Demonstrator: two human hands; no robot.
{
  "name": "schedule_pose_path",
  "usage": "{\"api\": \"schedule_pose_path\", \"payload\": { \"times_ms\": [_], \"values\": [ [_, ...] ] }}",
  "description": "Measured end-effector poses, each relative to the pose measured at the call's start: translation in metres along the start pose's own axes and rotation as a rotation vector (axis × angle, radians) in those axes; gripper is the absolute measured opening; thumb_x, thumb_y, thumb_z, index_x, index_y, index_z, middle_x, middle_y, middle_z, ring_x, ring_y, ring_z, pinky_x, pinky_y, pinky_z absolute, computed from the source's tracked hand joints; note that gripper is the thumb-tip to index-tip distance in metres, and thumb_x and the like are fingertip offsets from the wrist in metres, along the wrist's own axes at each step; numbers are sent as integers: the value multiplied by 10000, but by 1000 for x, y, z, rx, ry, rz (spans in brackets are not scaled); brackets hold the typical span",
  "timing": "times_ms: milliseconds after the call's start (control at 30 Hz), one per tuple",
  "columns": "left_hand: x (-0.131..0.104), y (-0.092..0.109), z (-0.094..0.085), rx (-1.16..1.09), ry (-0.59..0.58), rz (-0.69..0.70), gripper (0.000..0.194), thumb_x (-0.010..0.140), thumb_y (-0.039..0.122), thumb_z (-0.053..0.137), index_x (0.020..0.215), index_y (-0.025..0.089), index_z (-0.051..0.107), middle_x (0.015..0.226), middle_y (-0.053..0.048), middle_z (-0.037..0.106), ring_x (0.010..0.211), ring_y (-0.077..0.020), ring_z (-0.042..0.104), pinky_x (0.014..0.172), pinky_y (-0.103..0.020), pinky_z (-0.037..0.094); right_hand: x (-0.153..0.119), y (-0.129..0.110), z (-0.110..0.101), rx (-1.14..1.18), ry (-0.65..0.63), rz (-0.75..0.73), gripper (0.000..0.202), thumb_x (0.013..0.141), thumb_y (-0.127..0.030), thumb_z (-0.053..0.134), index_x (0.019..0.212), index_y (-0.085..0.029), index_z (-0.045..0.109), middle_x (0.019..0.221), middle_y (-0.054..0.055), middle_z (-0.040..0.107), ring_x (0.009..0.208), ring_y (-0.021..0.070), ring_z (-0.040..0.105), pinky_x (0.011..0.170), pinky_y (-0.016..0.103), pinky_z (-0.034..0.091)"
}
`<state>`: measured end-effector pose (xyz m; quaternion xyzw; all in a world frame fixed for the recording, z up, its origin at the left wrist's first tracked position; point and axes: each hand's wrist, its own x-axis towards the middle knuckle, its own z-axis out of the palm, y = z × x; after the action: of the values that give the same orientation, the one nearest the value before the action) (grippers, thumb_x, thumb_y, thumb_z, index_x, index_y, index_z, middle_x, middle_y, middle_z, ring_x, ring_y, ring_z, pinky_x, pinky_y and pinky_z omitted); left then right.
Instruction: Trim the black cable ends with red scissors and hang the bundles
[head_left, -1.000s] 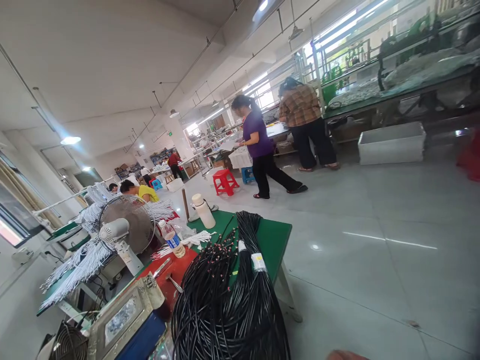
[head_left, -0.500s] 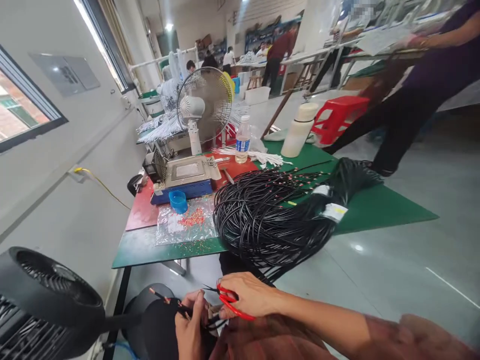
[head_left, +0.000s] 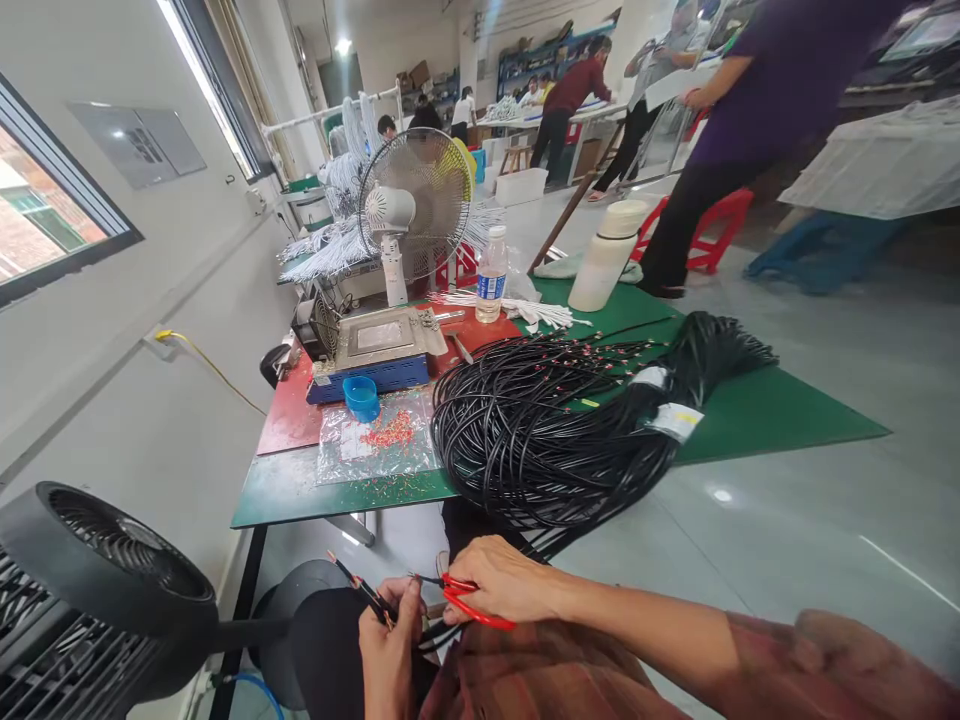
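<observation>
In my right hand (head_left: 502,580) is a pair of red-handled scissors (head_left: 472,608), its blades pointing left at the fingers of my other hand. My left hand (head_left: 394,625) is closed around several black cables (head_left: 367,597), whose stripped ends with coppery tips stick out to the upper left. More lengths of cable pass below both hands over my lap. Just beyond, a big coiled bundle of black cables (head_left: 555,430) lies on the green table (head_left: 795,410), wrapped with white labels, and some strands hang over the edge towards me.
A clear bag with red scraps (head_left: 390,432), a blue cup (head_left: 361,398) and a metal-topped blue machine (head_left: 375,355) occupy the table's left. Behind stand a bottle (head_left: 491,280), a white flask (head_left: 606,258) and a fan (head_left: 416,200). A black fan (head_left: 112,580) is at lower left. Co-workers stand beyond.
The scissor blades have moved closer to my left thumb and fingertips, and the cable ends have shifted slightly right. A person in purple at the right has walked leftward, farther from the camera.
</observation>
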<state>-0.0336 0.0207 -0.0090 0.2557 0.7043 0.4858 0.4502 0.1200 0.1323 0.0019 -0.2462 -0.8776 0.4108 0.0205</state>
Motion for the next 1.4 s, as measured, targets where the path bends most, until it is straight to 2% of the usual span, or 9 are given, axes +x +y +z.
{"api": "schedule_pose_path", "payload": {
  "times_ms": [300,433,533,633,800,933,1000,1133,1400],
  "values": [
    [-1,1,-4,-232,66,-75,341,610,442,686,723,128,617,441,71,411,446,-46,311,463,-218,249,21,1,10,78,11,46,371,738,-406,613,496,-130,557,431,-48,349,465,68,225,477,237,165],
    [-4,0,-9,-326,87,-68,359,587,373,727,847,139,647,479,48,500,502,-72,425,524,-224,351,30,-2,14,452,1,113,422,741,-465,584,492,-135,500,406,-53,353,410,54,300,426,198,199],
    [-5,-5,-10,-336,66,-75,340,596,356,724,851,141,660,488,37,530,502,-77,451,529,-230,361,36,-9,16,805,-30,122,471,735,-575,548,554,-141,528,392,-60,377,363,56,330,382,183,243],
    [-4,-8,-9,-320,71,-72,329,596,348,725,846,141,669,489,31,544,500,-81,457,523,-234,358,41,-15,17,984,-61,134,473,680,-590,607,561,-139,532,379,-72,375,332,44,306,352,176,238],
    [-4,-9,-7,-334,96,-74,329,605,355,717,831,121,668,479,23,551,491,-81,449,524,-236,357,42,-18,22,975,-43,175,441,631,-530,686,530,-137,513,384,-77,387,332,35,308,345,171,225],
    [-4,-7,-8,-423,118,-124,318,593,343,729,828,144,646,495,20,576,507,-85,472,539,-232,371,36,-18,30,923,-49,88,417,660,-513,675,584,-112,590,422,-63,426,376,39,328,369,175,238],
    [-4,-4,-7,-451,109,-121,290,607,337,720,815,150,643,509,23,576,517,-78,473,544,-222,372,36,-18,34,1015,-52,70,443,674,-542,650,583,-114,583,416,-64,419,366,40,326,365,176,238],
    [-6,0,-6,-425,63,-100,264,634,320,701,811,131,652,551,13,586,516,-68,457,542,-222,367,41,-17,37,1218,-28,158,505,653,-618,628,556,-135,514,400,-67,406,325,38,316,326,178,212],
    [-7,-3,-4,-380,-16,-51,183,712,325,622,703,142,634,563,20,549,545,-70,436,557,-226,357,44,-21,35,1263,-85,212,519,604,-626,663,549,-132,516,393,-61,411,309,42,322,281,173,149]
  ]
}}
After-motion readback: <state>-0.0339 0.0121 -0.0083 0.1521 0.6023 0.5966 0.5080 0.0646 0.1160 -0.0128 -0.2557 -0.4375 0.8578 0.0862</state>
